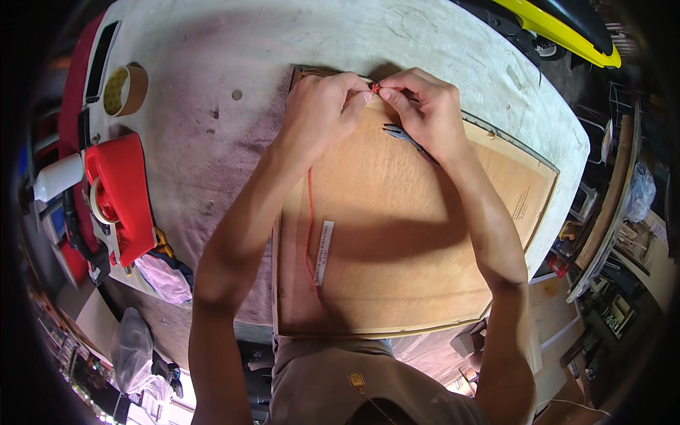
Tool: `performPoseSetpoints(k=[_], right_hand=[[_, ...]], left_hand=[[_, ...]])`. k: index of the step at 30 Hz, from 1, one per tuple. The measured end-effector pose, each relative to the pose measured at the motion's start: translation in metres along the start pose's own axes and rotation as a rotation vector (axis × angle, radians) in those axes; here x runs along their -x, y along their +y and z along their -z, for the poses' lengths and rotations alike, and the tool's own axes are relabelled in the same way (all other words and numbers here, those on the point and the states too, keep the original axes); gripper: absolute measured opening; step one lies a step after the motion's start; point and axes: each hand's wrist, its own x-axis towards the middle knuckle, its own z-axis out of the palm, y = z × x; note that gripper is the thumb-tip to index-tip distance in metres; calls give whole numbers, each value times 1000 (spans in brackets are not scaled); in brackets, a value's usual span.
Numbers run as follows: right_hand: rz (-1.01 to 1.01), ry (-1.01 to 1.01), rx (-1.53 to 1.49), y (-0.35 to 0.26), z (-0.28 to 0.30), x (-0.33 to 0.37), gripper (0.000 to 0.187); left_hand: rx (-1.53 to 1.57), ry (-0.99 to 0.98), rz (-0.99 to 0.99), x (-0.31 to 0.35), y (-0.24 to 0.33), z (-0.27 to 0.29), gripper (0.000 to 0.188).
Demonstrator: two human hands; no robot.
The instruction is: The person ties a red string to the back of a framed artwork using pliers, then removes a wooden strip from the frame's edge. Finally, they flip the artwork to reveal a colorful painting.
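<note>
A framed wooden panel (397, 234) lies back side up on the table, its near edge against my body. At its far edge, my left hand (329, 103) and my right hand (425, 106) meet, both pinching a red cord (376, 88) that looks bunched or knotted between the fingertips. A length of the same cord runs down the panel's left part, past a white printed label. Just below my right hand lies a small dark-handled tool (402, 134) with open jaws, like pliers, partly hidden by the hand and its shadow.
The table (191, 106) has a pale, stained cover. On its left stand a roll of brown tape (126, 91), a red tape dispenser (120, 191), a white bottle (58, 177) and a pinkish plastic bag (164, 278). Cluttered shelves and wood pieces lie beyond the right edge.
</note>
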Motion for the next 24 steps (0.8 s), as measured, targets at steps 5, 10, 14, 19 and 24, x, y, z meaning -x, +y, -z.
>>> performPoseSetpoints(k=[5,10,14,19,24], right_hand=[[-78,-130,-79,3,8,-9,9],[-197,-179,-149,2,10,-12,9],[-165,-166,-113,3,8,-9,8],[-138,-118,-61,-3,6,-10,7],[-60,-132,-71,3,6,-6,8]], left_hand=[[-161,6,28,3,7,-6,15],[-245,140,-20,0,4,-17,14],[-262,107,-11,4,6,-20,13],[-306,99,-11,6,10,-19,12],[-85,102,75,-1,5,-8,12]])
